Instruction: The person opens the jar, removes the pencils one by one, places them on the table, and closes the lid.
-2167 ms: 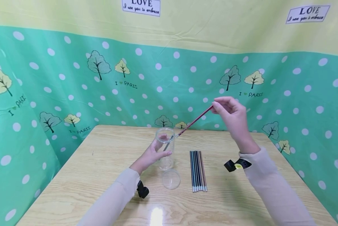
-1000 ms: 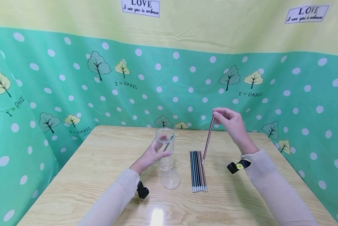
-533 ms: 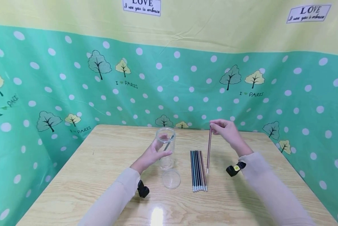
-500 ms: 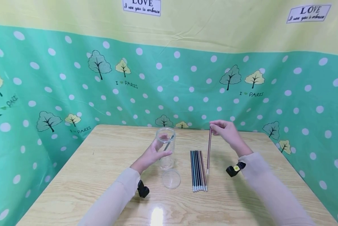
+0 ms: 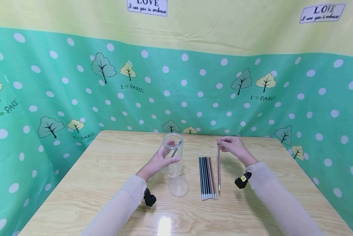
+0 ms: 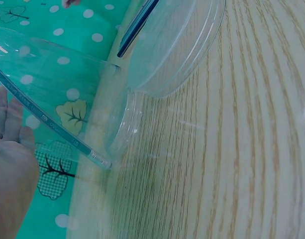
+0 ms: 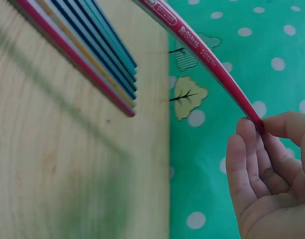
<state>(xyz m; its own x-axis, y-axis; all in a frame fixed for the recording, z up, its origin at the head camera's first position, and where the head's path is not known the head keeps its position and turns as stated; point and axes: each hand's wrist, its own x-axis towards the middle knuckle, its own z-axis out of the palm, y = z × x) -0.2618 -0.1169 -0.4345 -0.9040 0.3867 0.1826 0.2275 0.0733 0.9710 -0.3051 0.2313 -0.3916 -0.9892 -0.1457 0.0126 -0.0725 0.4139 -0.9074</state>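
Observation:
My left hand (image 5: 158, 163) grips a clear jar (image 5: 178, 154) that stands upright on the table. One teal pencil (image 6: 48, 123) leans inside it, its eraser end at the jar's bottom. Between thumb and fingertips, my right hand (image 5: 235, 149) pinches a red pencil (image 7: 207, 59) by its top end. That pencil hangs with its eraser end down, just right of a row of pencils (image 5: 207, 177). Teal, dark blue, gold and red ones lie side by side in the row, eraser ends toward me.
A clear round lid (image 5: 178, 187) lies on the wooden table (image 5: 111, 183) in front of the jar. Behind and beside the table hangs a green and yellow curtain (image 5: 153, 82) with printed trees and dots. Black cameras sit on both wrists.
My right hand has carried the red pencil from beside the jar's rim over to the right of the row, then lowered it. My left hand and the jar stay put.

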